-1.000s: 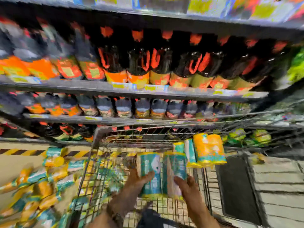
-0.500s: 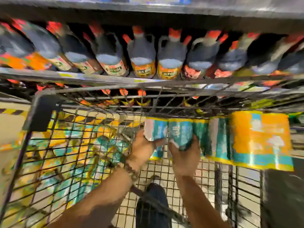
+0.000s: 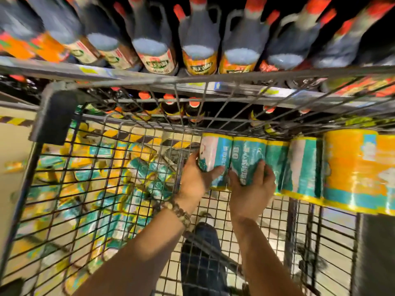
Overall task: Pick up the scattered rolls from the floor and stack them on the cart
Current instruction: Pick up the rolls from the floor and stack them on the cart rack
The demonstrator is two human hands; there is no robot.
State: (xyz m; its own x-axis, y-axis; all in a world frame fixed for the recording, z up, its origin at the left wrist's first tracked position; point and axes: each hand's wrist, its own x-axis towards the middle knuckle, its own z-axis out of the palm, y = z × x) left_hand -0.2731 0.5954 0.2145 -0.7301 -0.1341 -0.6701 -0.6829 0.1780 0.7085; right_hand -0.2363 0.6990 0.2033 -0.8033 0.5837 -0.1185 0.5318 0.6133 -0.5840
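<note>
Teal roll stands upright, gripped by the left hand, touching a second teal roll clasped by the right hand, at the cart far wall. Row of rolls runs toward 3 o'clock; scattered rolls lie on the floor at 9 o'clock
</note>
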